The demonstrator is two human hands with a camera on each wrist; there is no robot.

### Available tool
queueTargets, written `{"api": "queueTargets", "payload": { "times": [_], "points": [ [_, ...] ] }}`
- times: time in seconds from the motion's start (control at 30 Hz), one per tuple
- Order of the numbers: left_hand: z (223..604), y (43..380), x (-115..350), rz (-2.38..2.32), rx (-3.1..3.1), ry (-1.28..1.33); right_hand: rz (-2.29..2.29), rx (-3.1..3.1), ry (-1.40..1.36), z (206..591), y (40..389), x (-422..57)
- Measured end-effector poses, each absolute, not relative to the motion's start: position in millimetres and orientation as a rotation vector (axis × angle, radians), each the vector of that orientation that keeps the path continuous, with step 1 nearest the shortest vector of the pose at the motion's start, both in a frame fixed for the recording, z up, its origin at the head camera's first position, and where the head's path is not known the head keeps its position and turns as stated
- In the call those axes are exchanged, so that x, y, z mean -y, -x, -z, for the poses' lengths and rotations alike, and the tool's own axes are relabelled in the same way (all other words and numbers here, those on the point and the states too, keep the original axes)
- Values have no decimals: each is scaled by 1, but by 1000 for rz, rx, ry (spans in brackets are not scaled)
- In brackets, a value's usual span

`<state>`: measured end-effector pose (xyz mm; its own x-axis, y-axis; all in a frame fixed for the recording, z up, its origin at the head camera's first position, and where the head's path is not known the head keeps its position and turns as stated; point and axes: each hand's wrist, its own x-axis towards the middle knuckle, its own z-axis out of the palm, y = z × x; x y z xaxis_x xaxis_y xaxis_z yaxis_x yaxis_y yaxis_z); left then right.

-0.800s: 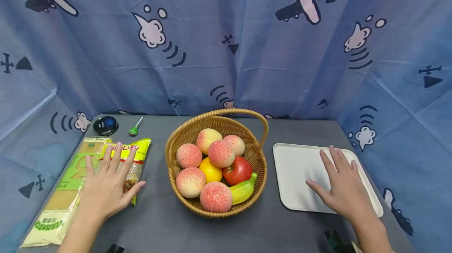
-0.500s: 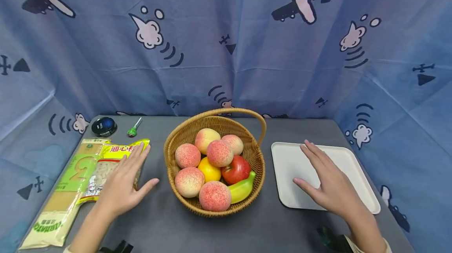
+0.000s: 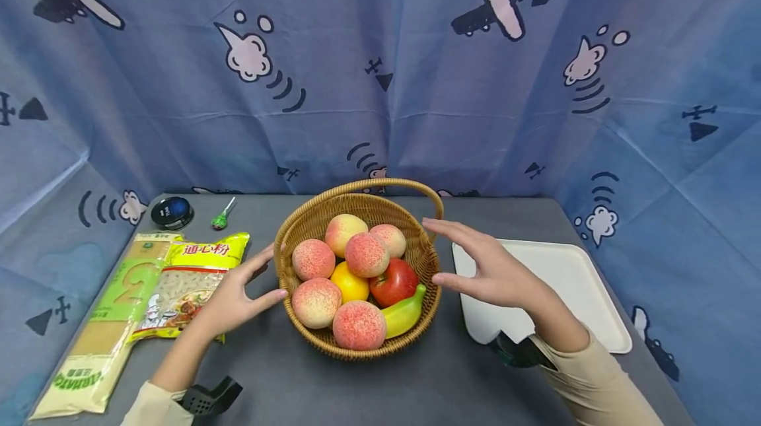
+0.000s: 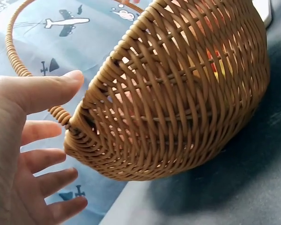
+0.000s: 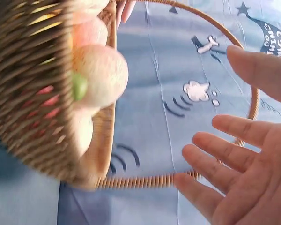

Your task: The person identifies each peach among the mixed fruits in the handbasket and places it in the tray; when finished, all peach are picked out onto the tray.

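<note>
A wicker basket with a tall arched handle stands mid-table. It holds several peaches, a red apple, a yellow round fruit and a banana. At its left rim is my left hand, thumb and fingers spread; in the left wrist view the thumb is close to the rim, and whether it touches I cannot tell. My right hand is beside the right rim, fingers extended. The right wrist view shows those fingers spread, with nothing held.
A white tray lies at the right, partly under my right forearm. On the left are a long noodle pack, a yellow-topped macaroni bag, a round black container and a green lollipop. Patterned blue curtains enclose the grey table.
Both hands have moved inward to the basket's sides, the left from above the packs and the right from over the tray. The basket keeps its place on the table.
</note>
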<state>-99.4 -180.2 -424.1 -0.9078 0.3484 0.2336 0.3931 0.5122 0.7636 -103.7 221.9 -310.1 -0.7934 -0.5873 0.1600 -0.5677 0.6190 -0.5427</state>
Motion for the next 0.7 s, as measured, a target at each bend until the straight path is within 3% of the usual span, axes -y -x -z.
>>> {"api": "queueTargets", "payload": {
  "times": [0.27, 0.7],
  "points": [
    [428, 102, 178, 1508, 2681, 637, 952, -2514, 1112, 307, 146, -175],
    [429, 104, 178, 1559, 2668, 661, 946, -2173, 890, 328, 196, -132]
  ]
}}
